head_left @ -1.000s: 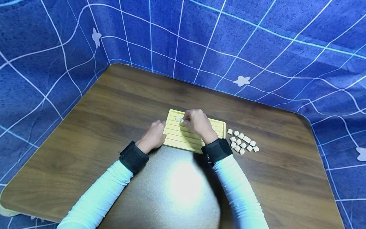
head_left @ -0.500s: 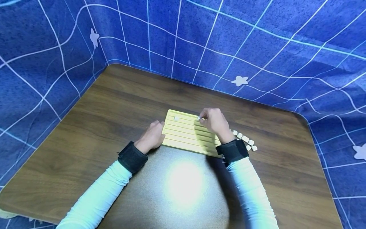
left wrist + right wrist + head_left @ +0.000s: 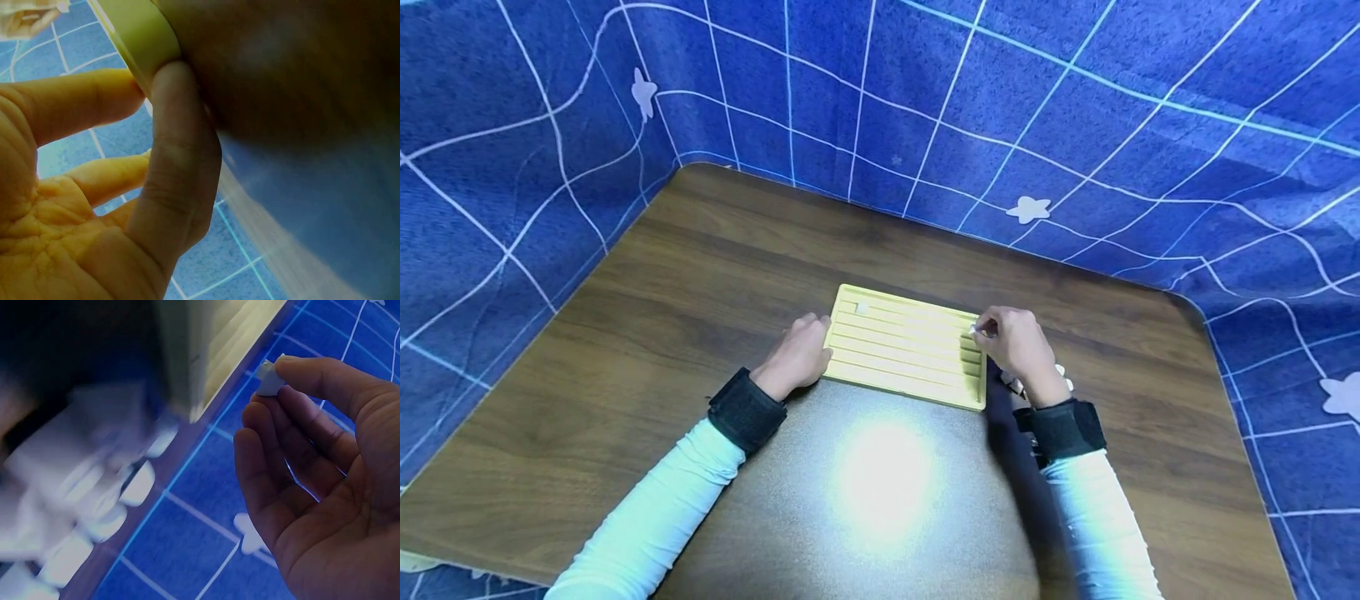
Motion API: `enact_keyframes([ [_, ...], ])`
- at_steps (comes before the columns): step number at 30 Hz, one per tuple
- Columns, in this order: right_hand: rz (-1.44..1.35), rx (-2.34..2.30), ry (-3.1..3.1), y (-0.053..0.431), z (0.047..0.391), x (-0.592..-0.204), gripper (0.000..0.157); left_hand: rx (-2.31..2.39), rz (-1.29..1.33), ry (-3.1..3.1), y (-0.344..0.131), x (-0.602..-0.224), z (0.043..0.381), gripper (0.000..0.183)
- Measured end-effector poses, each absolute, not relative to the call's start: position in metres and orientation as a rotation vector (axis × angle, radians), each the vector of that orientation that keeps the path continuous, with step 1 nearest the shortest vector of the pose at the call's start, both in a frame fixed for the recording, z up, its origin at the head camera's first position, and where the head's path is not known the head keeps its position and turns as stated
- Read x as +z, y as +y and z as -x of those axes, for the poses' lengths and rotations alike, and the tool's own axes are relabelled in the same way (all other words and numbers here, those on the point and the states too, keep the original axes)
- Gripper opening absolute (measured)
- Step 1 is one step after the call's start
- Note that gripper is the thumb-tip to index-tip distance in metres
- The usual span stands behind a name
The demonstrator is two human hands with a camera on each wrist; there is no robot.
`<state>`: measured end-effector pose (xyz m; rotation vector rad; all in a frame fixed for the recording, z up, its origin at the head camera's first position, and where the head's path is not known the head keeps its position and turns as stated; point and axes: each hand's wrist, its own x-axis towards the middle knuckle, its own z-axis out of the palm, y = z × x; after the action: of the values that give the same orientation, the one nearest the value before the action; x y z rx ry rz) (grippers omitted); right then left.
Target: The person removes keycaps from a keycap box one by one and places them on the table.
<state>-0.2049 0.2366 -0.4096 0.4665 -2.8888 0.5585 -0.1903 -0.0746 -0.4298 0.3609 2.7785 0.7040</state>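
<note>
A yellow tray (image 3: 902,346) with long parallel ridges lies on the table. At its left edge my left hand (image 3: 793,358) grips it, and in the left wrist view the thumb (image 3: 178,137) and forefinger meet on the rim. One small white block (image 3: 862,308) sits in the upper left of the tray. My right hand (image 3: 1018,346) is at the tray's upper right corner. Between thumb and fingertips it pinches another small white block (image 3: 270,381), seen clearly in the right wrist view. Whatever is on the block's faces is too small to read.
Several loose white blocks (image 3: 1063,375) lie on the wooden table (image 3: 760,242) right of the tray, partly hidden by my right hand and wrist. They look blurred in the right wrist view. A blue curtain (image 3: 820,100) with white lines stands behind the table.
My right hand has moved rightward along the tray's upper rows, from near the block at the left to the right end, a small block pinched in it. The left hand stays at the edge.
</note>
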Motion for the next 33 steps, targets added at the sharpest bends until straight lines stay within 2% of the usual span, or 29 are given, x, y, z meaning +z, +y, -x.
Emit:
enact_keyframes([
  [19,-0.302,0.472,-3.032,0.270,0.188,-0.420,0.010,0.705,-0.344,2.758,-0.074,-0.428,0.192,0.053],
  [33,-0.375,0.488,-2.976,0.274,0.183,-0.435,0.010,0.700,-0.353,2.778,-0.073,-0.431,0.191,0.053],
])
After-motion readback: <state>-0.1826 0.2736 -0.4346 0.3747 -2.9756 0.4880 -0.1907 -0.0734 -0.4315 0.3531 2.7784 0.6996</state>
